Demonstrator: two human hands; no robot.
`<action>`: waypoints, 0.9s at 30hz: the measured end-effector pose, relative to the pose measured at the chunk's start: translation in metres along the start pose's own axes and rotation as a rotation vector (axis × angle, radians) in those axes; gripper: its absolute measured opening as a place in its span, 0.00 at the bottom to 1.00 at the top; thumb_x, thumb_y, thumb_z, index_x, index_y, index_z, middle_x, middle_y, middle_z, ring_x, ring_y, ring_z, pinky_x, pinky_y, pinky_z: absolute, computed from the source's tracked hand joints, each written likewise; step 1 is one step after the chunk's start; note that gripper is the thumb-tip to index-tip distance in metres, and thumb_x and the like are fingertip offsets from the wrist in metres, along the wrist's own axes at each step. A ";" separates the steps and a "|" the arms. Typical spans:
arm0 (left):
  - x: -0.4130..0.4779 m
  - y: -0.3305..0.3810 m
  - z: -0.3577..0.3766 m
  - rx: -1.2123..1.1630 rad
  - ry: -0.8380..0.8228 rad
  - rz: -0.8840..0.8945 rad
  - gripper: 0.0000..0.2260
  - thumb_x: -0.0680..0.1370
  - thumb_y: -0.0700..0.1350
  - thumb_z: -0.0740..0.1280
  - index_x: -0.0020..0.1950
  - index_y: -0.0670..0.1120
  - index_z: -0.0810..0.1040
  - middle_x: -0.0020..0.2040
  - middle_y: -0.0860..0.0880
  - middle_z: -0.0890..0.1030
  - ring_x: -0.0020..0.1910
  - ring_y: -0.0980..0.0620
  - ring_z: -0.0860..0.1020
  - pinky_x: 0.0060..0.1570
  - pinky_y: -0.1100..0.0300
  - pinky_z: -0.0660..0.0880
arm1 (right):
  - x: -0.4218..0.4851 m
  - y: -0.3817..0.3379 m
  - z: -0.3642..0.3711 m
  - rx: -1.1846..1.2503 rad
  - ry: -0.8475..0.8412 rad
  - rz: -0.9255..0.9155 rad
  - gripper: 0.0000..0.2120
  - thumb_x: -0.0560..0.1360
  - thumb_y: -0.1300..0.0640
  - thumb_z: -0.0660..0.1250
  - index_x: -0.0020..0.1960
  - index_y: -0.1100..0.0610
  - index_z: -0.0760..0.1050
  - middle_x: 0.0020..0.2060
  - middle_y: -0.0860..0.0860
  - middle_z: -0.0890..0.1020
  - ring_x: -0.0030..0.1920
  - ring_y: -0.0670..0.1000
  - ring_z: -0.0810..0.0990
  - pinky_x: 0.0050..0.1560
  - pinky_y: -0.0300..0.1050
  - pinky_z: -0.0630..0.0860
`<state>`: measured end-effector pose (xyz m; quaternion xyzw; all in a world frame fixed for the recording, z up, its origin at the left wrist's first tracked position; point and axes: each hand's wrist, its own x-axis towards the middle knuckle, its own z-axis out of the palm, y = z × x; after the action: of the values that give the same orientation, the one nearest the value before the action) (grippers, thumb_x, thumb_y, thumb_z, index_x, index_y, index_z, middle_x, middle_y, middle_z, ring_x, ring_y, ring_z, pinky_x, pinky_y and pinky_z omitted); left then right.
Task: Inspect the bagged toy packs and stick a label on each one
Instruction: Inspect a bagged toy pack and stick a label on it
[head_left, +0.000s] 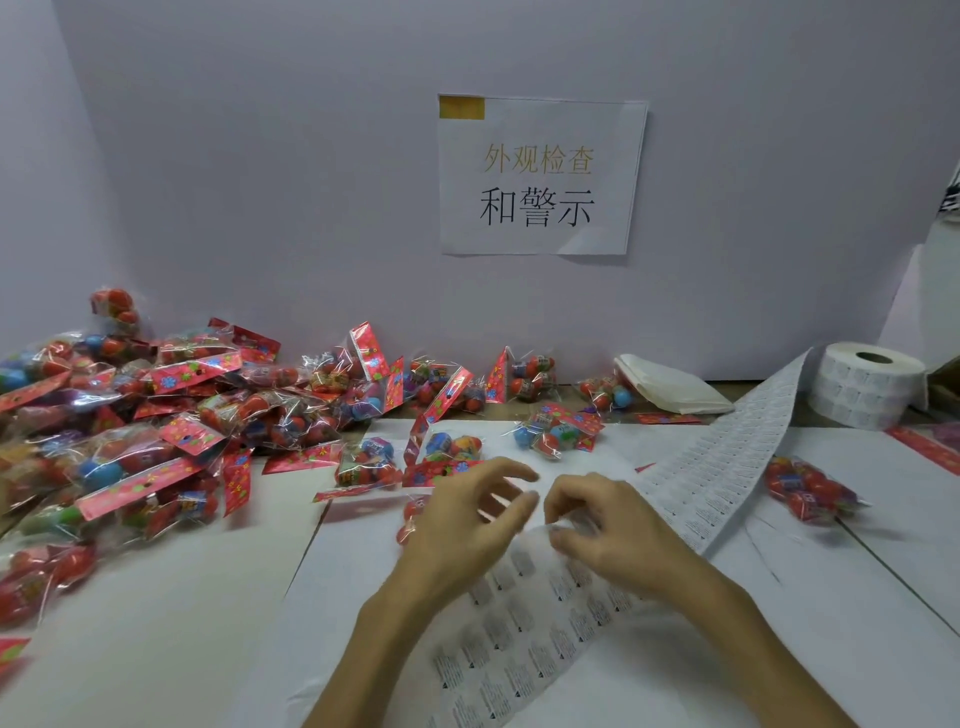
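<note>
A long strip of white label backing (711, 467) runs from the roll (866, 385) at the right down across the table toward me. My right hand (605, 530) pinches the strip's folded edge with curled fingers. My left hand (470, 525) hovers beside it, fingers spread and loosely bent, holding nothing that I can see. Under my left hand lies a bagged toy pack (413, 512), mostly hidden. More packs (558, 431) with red header cards and coloured balls lie just beyond my hands.
A big heap of toy packs (130, 426) fills the left side of the table. One pack (808, 491) lies alone at the right. A folded white sheet (670, 384) rests by the back wall, under a paper sign (540, 176).
</note>
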<state>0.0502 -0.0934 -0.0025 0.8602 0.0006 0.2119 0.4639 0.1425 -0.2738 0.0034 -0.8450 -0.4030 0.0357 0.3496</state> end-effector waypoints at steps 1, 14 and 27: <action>-0.001 0.004 0.000 -0.073 -0.098 -0.041 0.13 0.79 0.54 0.71 0.63 0.57 0.80 0.48 0.58 0.85 0.43 0.59 0.83 0.41 0.65 0.78 | 0.000 -0.001 -0.004 0.020 0.045 -0.010 0.09 0.73 0.58 0.71 0.43 0.44 0.76 0.43 0.44 0.80 0.48 0.43 0.78 0.51 0.45 0.76; -0.001 0.005 -0.008 -0.317 -0.301 -0.351 0.10 0.80 0.48 0.71 0.50 0.42 0.86 0.46 0.45 0.86 0.44 0.46 0.83 0.47 0.53 0.78 | -0.003 -0.009 -0.007 -0.097 0.274 -0.203 0.10 0.72 0.56 0.76 0.51 0.45 0.81 0.54 0.38 0.77 0.61 0.42 0.74 0.65 0.53 0.70; -0.002 0.011 -0.008 -0.389 -0.460 -0.330 0.09 0.81 0.48 0.67 0.57 0.51 0.85 0.56 0.52 0.86 0.59 0.52 0.83 0.67 0.49 0.74 | -0.002 -0.007 -0.004 -0.034 0.197 -0.237 0.09 0.70 0.51 0.79 0.45 0.48 0.80 0.42 0.41 0.81 0.48 0.45 0.79 0.46 0.36 0.74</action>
<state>0.0436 -0.0940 0.0093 0.7693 -0.0052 -0.0693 0.6351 0.1379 -0.2751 0.0102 -0.7968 -0.4642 -0.0957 0.3748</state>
